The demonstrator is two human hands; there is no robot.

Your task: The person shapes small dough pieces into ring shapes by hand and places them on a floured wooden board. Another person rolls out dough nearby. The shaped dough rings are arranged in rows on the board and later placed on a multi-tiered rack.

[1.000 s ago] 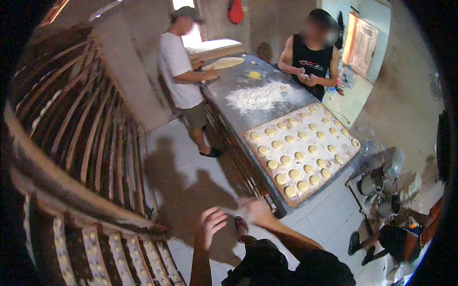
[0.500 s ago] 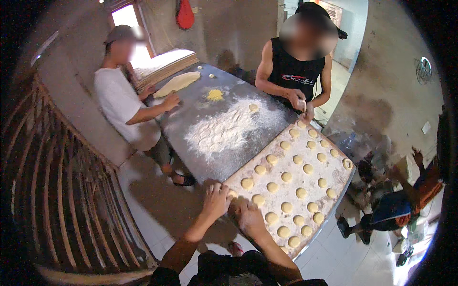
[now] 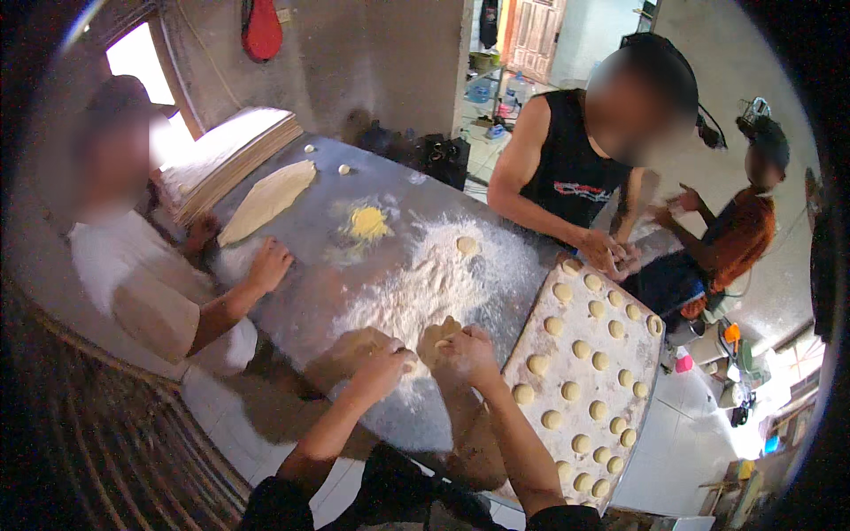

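My left hand point(image 3: 382, 372) is closed at the near edge of a flour pile point(image 3: 416, 283) on the dark tabletop point(image 3: 310, 305). Something pale shows by its fingertips, too small to name. Close by on the right, my right hand point(image 3: 469, 356) has its fingers curled together over the same flour; what they hold, if anything, is hidden. A single dough round point(image 3: 467, 245) lies on the far part of the flour. Beside my right forearm, a floured board point(image 3: 531, 425) carries several rows of pale dough rounds point(image 3: 581, 350). One ring-shaped piece point(image 3: 654, 325) sits at its far right corner.
Across the table, a person in a black sleeveless top point(image 3: 571, 168) works something between both hands. At left, another person point(image 3: 150, 283) reaches toward a long dough sheet point(image 3: 268, 202). Stacked boards point(image 3: 239, 159) and yellow powder point(image 3: 368, 223) lie beyond. A third person point(image 3: 722, 230) is at right.
Both my hands have moved from the board's left edge to the near edge of the flour. The view has shifted, and the third person now appears more upright at right.
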